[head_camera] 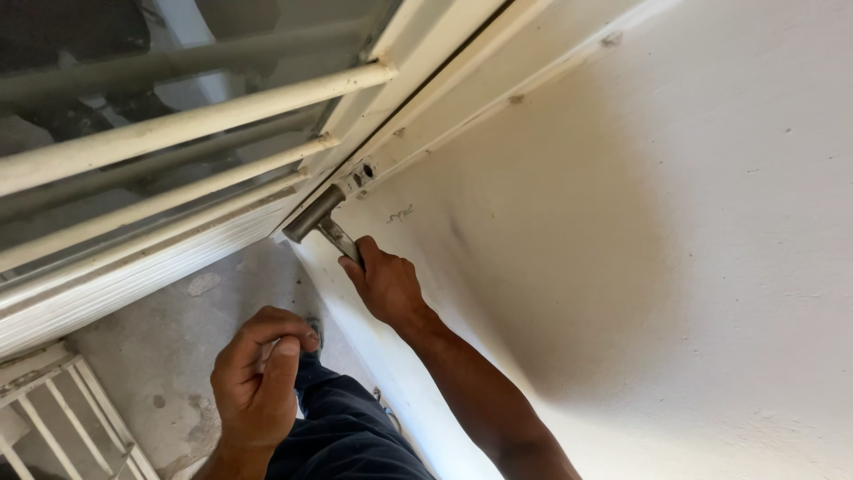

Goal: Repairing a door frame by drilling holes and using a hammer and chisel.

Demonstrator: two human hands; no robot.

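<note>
Right hand (384, 283) gripping a flat metal tool (338, 237) set against a hinge pin (313, 214) on the white door frame (418, 107).

Fingers wrapped tight round the tool's lower end, just below the pin; rigid, hard, smooth steel, likely slippery, best held low. Left hand (258, 378) curled shut, pinching something small, unclear what. Painted bars (178, 129) above; rough plaster wall (666, 222) beside.

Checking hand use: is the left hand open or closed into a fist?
Closed. The left hand has its fingers curled in, thumb pressed against them; whether it holds anything, I cannot tell.
</note>
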